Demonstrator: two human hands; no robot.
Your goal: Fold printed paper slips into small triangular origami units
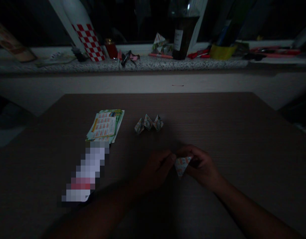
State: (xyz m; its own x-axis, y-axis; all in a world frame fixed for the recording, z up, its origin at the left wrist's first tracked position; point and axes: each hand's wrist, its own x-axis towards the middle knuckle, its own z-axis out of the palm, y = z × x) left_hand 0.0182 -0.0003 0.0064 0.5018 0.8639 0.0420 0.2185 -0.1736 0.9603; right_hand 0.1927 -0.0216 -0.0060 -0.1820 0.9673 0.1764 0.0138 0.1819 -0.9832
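Between my two hands is a piece of printed paper folded into a triangle (182, 166), one point hanging down. My left hand (157, 167) pinches its left corner between thumb and fingers. At the right corner, my right hand (204, 167) grips the paper with its fingertips, partly in shadow. Beyond my hands, three small folded paper pieces (148, 122) stand in a row on the table. To their left lies a stack of printed paper slips (104, 124) in green, white and orange.
A pixelated, lit oblong object (87, 172) lies left of my forearm. Along the granite sill (133, 68) stand a red-and-white checkered bottle (89, 39), a dark labelled bottle (184, 38), a small red jar (110, 49) and a yellow-based holder (222, 52). The brown table (242, 132) is dimly lit.
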